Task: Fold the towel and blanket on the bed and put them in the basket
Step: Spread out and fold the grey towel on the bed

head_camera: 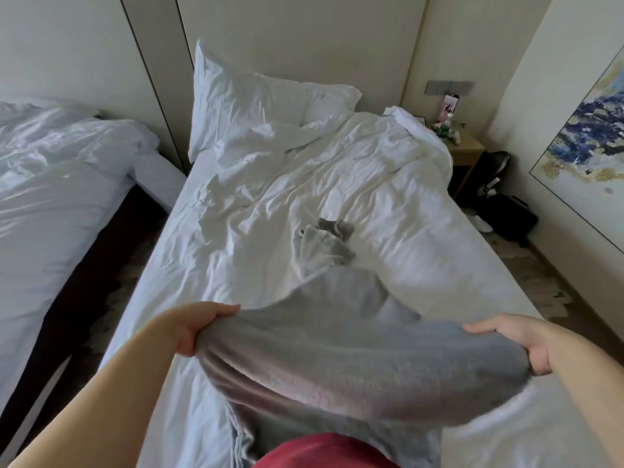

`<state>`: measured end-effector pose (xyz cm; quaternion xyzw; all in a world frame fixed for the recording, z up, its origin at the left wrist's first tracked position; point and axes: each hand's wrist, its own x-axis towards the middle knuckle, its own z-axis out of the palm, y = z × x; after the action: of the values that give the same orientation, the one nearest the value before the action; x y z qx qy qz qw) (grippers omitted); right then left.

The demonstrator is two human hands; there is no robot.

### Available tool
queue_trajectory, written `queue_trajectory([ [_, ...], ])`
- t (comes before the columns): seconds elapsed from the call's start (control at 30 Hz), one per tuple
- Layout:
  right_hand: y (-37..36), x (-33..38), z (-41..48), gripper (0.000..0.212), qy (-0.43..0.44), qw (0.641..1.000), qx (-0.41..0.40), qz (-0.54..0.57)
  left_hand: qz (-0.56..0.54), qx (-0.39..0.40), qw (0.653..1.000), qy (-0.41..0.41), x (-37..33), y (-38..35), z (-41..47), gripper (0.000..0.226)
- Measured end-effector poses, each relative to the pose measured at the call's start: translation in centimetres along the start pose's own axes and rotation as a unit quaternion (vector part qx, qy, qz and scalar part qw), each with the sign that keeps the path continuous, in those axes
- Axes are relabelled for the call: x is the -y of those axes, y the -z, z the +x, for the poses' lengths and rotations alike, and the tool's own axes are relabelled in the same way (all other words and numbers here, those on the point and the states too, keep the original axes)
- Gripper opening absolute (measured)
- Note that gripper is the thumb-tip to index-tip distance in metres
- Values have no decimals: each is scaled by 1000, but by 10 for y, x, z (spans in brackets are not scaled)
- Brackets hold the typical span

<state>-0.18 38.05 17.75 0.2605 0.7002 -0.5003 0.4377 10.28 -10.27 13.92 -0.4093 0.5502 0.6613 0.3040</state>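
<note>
Nearest the lens, red cloth fills the middle of the bottom edge; I log it as the person's clothing, with no further detail readable. Just beyond it the grey blanket is held up over the near end of the bed. It is stretched left to right between both hands, and its lower part hangs down in front of the red cloth. Left hand: fingers curled round the blanket's upper left edge, thumb on top, a firm grip. Right hand: fingers curled under the bunched right edge, thumb lying along the top, also gripping. The blanket surface is motion-blurred, so I cannot read any fold lines. Its far part runs back across the bed toward the towel. I cannot tell whether the two touch. The towel is grey and crumpled, and it lies mid-bed on the rumpled white duvet. A pillow leans at the far end against the wall panel. A second bed stands to the left, with a dark gap between the two. Far right is a nightstand carrying small items too small to name. A black bag sits on the floor beside it, and a painting hangs on the right wall.
</note>
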Motion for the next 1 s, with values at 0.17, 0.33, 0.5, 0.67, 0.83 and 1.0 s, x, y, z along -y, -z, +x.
queue_trajectory([
  [0.17,6,30,-1,28,296,899,-31,322,-194,1,942,-274,-21,-1,12,24],
  [0.33,-3,7,9,29,216,945,-66,238,-119,23,974,-191,-4,-9,19,29],
  [0.5,-1,-9,27,33,-80,996,-26,-26,-16,31,999,30,11,-11,27,44],
  [0.67,7,45,26,25,190,957,-99,194,-98,-67,976,-184,-28,-12,28,24],
  [0.83,7,72,30,31,371,856,-57,354,-260,-58,884,-383,-60,-15,36,31],
  [1.0,-15,7,94,30,128,964,-108,206,-31,-201,952,-230,-24,-15,81,18],
])
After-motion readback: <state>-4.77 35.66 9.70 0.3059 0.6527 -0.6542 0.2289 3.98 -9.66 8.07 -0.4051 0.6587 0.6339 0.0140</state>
